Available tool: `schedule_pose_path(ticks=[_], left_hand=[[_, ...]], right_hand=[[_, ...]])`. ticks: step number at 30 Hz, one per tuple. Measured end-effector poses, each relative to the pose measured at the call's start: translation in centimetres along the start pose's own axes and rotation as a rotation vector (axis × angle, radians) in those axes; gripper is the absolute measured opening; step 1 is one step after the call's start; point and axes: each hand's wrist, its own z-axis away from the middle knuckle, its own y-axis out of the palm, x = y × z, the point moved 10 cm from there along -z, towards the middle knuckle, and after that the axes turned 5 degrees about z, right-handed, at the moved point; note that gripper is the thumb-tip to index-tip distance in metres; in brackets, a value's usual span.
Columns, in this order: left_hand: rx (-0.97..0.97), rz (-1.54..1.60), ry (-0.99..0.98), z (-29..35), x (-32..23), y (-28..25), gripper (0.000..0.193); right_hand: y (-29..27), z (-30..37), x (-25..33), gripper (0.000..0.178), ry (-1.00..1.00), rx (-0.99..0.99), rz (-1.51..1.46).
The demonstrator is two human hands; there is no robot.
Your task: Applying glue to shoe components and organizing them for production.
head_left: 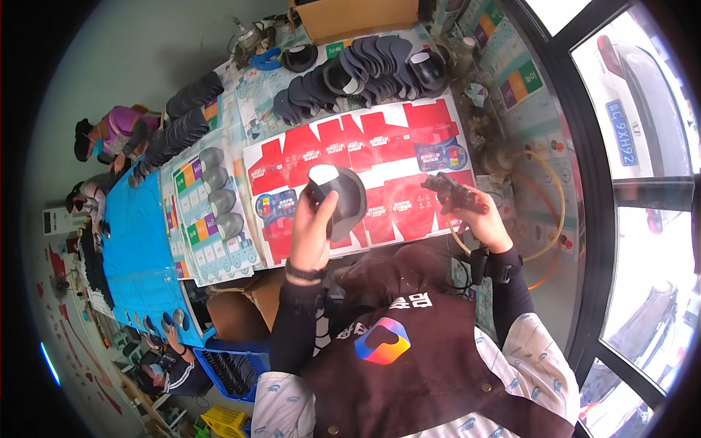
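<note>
My left hand grips a black rounded shell by its left side, thumb over its face. A bright white patch shows at the shell's top. It is raised over flat red-and-white printed cardboard sheets on the table. In my right hand is a dark, crusted spray gun, its front end pointing left toward the shell, with a gap between them. The fingers wrap round the gun's grip; whether the trigger is pressed cannot be made out.
Rows of dark curved pads and more black shells lie at the table's far side. Grey cups line the left. A yellowish hose loops at the right. Co-workers sit farther left; a blue crate stands below.
</note>
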Motion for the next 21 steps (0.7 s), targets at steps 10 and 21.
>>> schedule_pose_path(ticks=[10,21], left_hand=[[-0.131,0.069,-0.322,-7.8,25.1,-17.0,0.038],[-0.122,-0.971,-0.194,-9.1,27.6,-20.9,0.056]], right_hand=[[9.2,-6.1,-5.9,0.03,0.061,0.185,0.396],[15.0,-10.8,-5.4,0.021,-0.188,0.147,0.747]])
